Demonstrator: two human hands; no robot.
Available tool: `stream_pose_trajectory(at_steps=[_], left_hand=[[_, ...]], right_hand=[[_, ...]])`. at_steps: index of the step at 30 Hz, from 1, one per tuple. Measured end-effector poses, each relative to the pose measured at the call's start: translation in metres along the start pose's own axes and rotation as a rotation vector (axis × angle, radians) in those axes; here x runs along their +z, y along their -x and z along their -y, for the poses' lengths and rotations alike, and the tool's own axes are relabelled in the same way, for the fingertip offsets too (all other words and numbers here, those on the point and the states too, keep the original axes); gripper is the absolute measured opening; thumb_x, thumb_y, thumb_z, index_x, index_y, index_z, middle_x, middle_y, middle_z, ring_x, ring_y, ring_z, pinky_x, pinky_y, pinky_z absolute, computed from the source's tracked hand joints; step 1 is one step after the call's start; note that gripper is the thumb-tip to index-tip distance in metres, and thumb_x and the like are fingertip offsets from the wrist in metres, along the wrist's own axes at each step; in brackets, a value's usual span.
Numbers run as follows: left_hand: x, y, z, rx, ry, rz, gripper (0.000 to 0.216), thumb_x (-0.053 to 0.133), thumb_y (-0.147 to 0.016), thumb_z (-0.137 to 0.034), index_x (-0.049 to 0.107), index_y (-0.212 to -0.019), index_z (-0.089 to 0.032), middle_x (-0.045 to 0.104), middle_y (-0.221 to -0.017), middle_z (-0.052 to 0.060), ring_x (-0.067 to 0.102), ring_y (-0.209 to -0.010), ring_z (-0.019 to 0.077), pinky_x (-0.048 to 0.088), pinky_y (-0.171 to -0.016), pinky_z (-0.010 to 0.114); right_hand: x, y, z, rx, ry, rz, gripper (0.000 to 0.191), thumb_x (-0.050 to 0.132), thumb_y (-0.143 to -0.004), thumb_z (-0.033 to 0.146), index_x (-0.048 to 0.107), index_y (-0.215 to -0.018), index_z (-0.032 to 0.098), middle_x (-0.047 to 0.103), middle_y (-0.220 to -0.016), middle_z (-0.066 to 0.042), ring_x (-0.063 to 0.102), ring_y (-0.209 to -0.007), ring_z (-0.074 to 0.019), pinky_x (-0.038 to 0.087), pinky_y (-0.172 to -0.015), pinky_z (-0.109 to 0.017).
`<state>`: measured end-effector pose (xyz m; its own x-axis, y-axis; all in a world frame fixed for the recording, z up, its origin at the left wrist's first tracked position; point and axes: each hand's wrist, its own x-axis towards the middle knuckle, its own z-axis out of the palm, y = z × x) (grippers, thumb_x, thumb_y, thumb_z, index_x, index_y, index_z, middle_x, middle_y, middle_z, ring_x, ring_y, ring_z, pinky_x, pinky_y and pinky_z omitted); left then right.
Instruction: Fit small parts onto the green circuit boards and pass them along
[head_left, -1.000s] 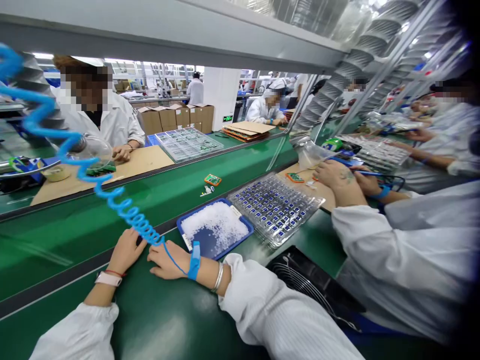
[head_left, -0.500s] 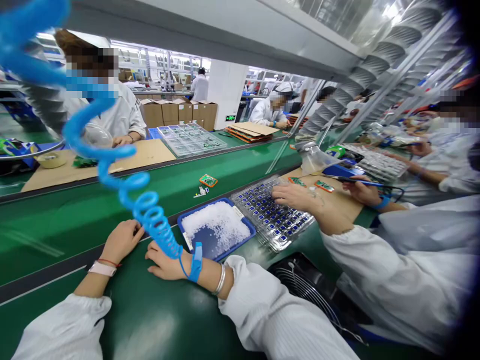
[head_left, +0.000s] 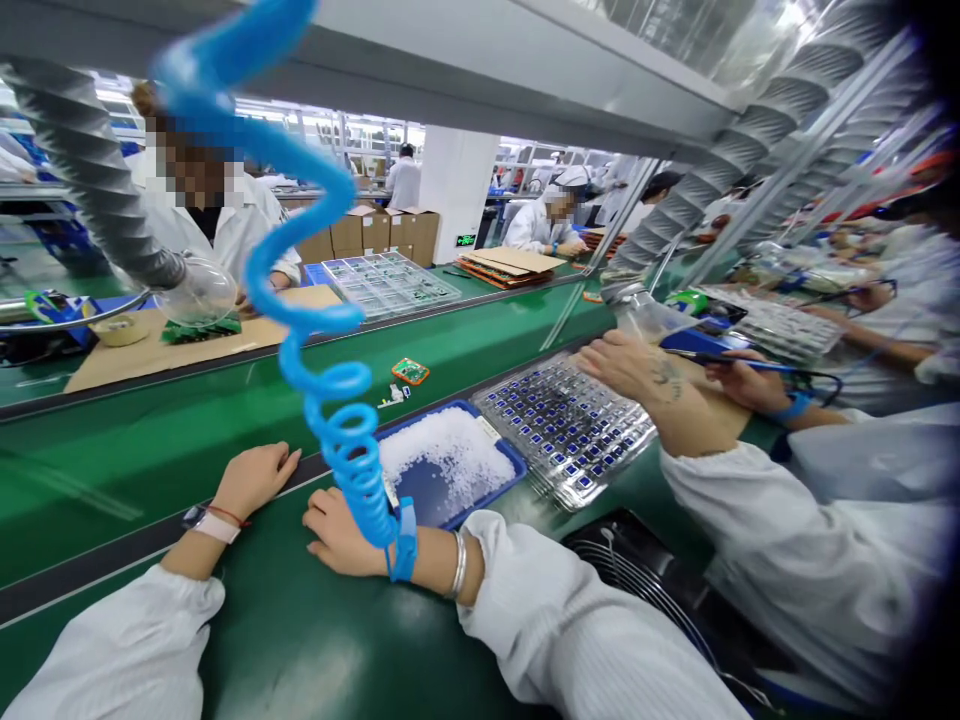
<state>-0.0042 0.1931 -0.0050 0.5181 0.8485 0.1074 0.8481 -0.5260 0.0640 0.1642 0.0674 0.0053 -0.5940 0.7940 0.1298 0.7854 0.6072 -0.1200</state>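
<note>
As the coiled blue cord swings rightward | left hand and right hand lie empty on the tabletop, fingers loosely open | blue tray of white granules just past the right fingers

The person's left hand and right hand are bare, and both arms are covered by a white smock, its left sleeve and right sleeve gathered at elasticated cuffs. A pale pink wristband and a thin red thread circle the left wrist. The right wrist carries a silver bangle and a bright blue antistatic wrist strap, whose coiled blue cord spirals upward.
</note>
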Motion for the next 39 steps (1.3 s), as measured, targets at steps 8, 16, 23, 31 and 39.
stream_pose_trajectory(at_steps=[8, 16, 23, 31, 39], left_hand=[[0.0, 0.003, 0.001, 0.035, 0.139, -0.03, 0.04, 0.03, -0.09, -0.046, 0.047, -0.066, -0.02, 0.057, -0.066, 0.003, 0.053, -0.063, 0.0175, 0.03, -0.056, 0.026], [-0.002, 0.004, 0.0, 0.025, 0.207, -0.013, 0.04, 0.033, -0.089, -0.047, 0.045, -0.063, -0.02, 0.054, -0.061, 0.0, 0.05, -0.059, 0.0154, 0.03, -0.055, 0.025], [0.0, -0.005, 0.001, -0.16, 0.382, -0.086, 0.041, 0.04, -0.085, -0.052, 0.055, -0.066, -0.019, 0.059, -0.061, -0.001, 0.055, -0.061, 0.0151, 0.034, -0.057, 0.024], [0.002, -0.083, -0.072, -0.166, 0.339, -0.144, 0.042, 0.059, -0.077, -0.048, 0.059, -0.105, -0.017, 0.063, -0.109, 0.009, 0.058, -0.099, 0.022, 0.043, -0.083, 0.028], [0.017, -0.108, -0.092, -0.153, 0.219, -0.1, 0.045, 0.059, -0.078, -0.045, 0.055, -0.115, -0.019, 0.062, -0.112, 0.011, 0.053, -0.106, 0.0276, 0.042, -0.087, 0.036]], right_hand=[[-0.012, 0.002, 0.002, -0.027, 0.019, 0.049, 0.029, 0.048, -0.089, 0.037, 0.056, -0.102, 0.012, 0.055, -0.108, -0.011, 0.051, -0.1, -0.0248, 0.045, -0.081, -0.038], [-0.004, 0.001, 0.0, -0.027, -0.021, 0.017, 0.03, 0.051, -0.088, 0.037, 0.057, -0.103, 0.011, 0.054, -0.109, -0.01, 0.051, -0.097, -0.0232, 0.044, -0.082, -0.038], [0.004, -0.001, -0.001, -0.045, -0.005, -0.037, 0.03, 0.053, -0.087, 0.037, 0.057, -0.103, 0.012, 0.055, -0.107, -0.009, 0.051, -0.094, -0.0221, 0.044, -0.082, -0.037], [0.001, -0.003, 0.002, -0.017, -0.077, -0.005, 0.025, 0.052, -0.087, 0.028, 0.056, -0.104, 0.012, 0.057, -0.105, -0.011, 0.051, -0.094, -0.0238, 0.044, -0.077, -0.038], [-0.006, -0.003, -0.002, 0.18, -0.114, 0.022, 0.025, 0.047, -0.086, 0.02, 0.057, -0.106, 0.01, 0.056, -0.105, -0.015, 0.051, -0.094, -0.0258, 0.044, -0.078, -0.039]])
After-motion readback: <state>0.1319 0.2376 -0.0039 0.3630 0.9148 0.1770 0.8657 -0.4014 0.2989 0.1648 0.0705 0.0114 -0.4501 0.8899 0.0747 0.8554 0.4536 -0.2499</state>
